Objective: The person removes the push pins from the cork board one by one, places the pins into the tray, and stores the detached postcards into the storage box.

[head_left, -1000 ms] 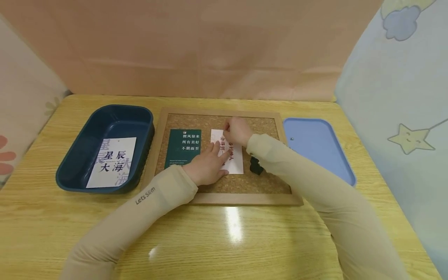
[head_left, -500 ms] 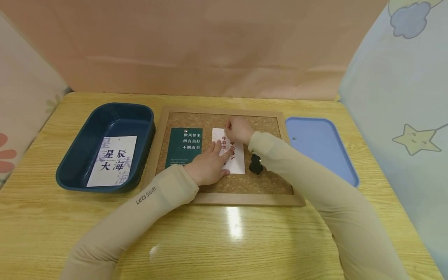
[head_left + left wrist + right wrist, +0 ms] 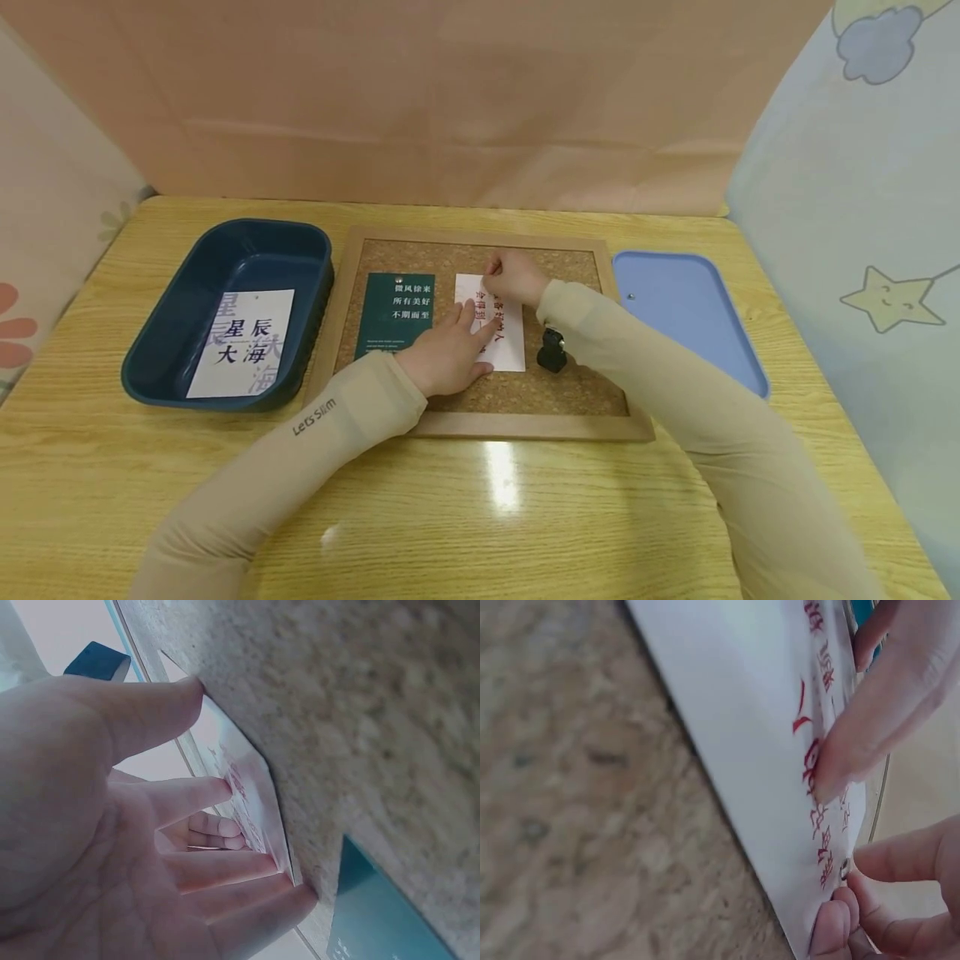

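The wood-grain table before me holds: one framed cork board; left hand, straight-fingered, pressing; right hand, pinching; one white card beneath them on the cork, likely light, creasable, best held by its edges; one shiny pin, in the right hand's pinch.

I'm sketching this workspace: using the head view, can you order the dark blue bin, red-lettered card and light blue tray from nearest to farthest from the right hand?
1. Red-lettered card: on the corkboard, partly covered by the right hand.
2. Light blue tray: right of the corkboard.
3. Dark blue bin: left of the corkboard.
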Tool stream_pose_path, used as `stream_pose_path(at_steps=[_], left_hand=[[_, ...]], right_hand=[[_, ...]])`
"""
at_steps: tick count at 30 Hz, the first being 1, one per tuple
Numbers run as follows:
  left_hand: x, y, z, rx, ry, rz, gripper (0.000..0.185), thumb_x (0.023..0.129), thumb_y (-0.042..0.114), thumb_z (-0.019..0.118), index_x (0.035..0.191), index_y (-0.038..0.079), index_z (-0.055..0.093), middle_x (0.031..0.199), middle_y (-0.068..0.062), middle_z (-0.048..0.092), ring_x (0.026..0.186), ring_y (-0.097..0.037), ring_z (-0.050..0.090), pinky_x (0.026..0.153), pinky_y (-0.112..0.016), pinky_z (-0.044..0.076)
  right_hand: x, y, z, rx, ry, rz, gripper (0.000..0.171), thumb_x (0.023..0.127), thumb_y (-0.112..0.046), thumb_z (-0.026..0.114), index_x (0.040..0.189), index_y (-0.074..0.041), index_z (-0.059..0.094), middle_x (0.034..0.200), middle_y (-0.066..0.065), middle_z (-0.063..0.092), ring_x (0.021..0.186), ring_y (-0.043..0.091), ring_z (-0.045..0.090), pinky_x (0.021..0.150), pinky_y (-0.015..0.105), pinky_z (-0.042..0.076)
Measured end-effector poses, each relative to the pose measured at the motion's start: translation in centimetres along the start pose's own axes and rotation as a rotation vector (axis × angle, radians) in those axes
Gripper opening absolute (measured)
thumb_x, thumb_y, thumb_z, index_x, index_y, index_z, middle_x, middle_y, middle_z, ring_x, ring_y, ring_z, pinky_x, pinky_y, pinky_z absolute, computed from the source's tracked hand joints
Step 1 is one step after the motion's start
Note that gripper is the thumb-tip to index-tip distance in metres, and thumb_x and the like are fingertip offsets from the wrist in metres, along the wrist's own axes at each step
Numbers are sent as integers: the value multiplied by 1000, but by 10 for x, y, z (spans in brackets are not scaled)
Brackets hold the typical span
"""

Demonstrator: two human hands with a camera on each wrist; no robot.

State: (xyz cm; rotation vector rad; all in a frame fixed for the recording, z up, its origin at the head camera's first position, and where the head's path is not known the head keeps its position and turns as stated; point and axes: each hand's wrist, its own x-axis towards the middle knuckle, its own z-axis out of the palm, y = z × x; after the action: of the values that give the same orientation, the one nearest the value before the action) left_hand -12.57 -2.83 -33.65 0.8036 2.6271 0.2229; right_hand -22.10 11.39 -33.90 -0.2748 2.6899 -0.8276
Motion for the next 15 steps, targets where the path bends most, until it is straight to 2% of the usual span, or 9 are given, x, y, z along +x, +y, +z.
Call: stream_pose_path(at_steps=[3, 7, 15], left_hand=[[0, -1, -1, 2, -3, -6, 62, 99, 35, 52, 152, 13, 30, 155, -30, 14, 144, -45, 17, 113, -50, 28], [-1, -1, -2, 2, -7, -9, 62, 99, 35, 52, 152, 13, 29, 155, -30, 13, 144, -44, 16, 113, -50, 27], [-2, -1, -3, -7, 3, 4, 62, 98, 34, 53, 151, 11, 30, 154, -32, 14, 143, -47, 18, 113, -51, 27]], right_hand=[[-3, -1, -1, 15, 30, -18, 15, 89, -10, 55, 98, 0, 61, 92, 11, 62, 77, 18, 52, 65, 24, 40], [-5, -2, 2, -54, 75, -71, 15, 90, -8, 55, 98, 0, 65, 92, 12, 65, 78, 19, 56, 70, 27, 45], [-10, -8, 7, -277, 123, -167, 20, 90, -8, 55, 101, 1, 70, 95, 14, 69, 83, 25, 62, 77, 36, 50]])
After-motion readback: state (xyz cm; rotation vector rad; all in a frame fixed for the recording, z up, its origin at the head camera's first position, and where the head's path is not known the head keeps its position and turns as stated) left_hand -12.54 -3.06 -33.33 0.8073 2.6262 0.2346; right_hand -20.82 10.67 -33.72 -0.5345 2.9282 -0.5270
